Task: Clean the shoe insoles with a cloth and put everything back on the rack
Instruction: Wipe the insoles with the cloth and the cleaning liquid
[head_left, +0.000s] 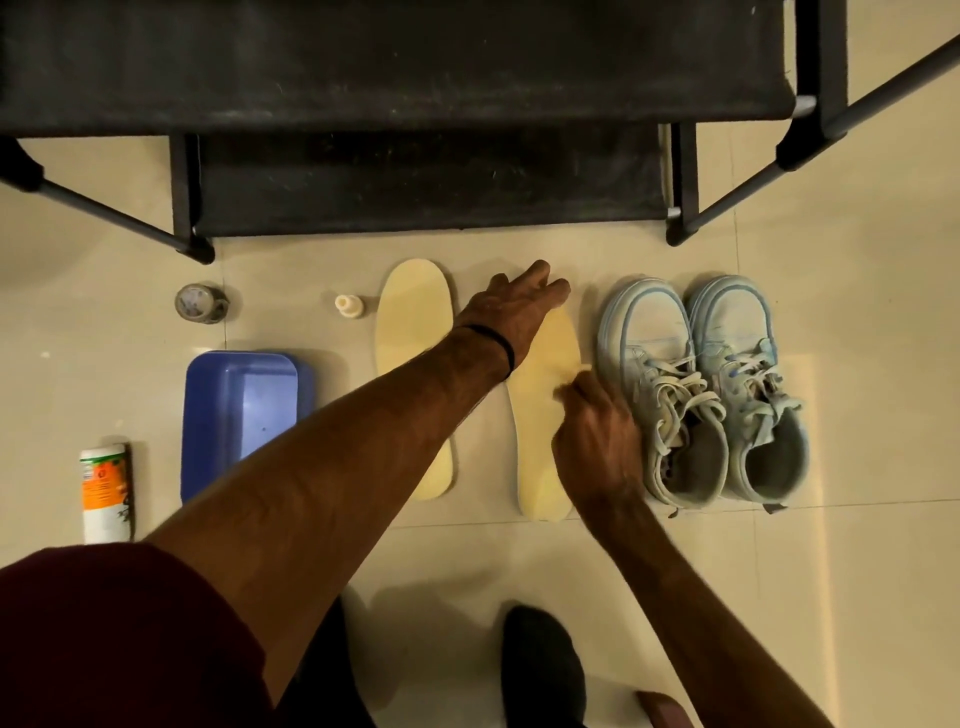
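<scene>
The left hand (511, 306) is stretched out flat, fingers open, and is laid on the toe end of the right-hand insole (545, 415). Nothing is gripped in it. A thin black band (496, 345) is worn at its wrist. The right hand (597, 436) is set on the middle of the same insole, at its right edge. It looks blurred, so it cannot be told if the fingers are pinched on the insole or only pressed on it.

Both insoles are pale yellow and are laid flat on the tiled floor (857, 571). The other insole (415, 338) is placed just to the left, partly hidden under the left arm. A pair of light blue shoes (701, 389) with loose laces is stood just beside the right hand, toes pointed at the rack.

The black rack (415, 182) is seen past the toes of the insoles, and its shelves are dusty. A small cream bottle cap (348, 305) is found left of the insoles. Farther left, a roll of tape (200, 303) is seen. A blue tub (239, 415) is placed near the left arm, and a white and orange bottle (105, 491) is laid on its side farther left.
</scene>
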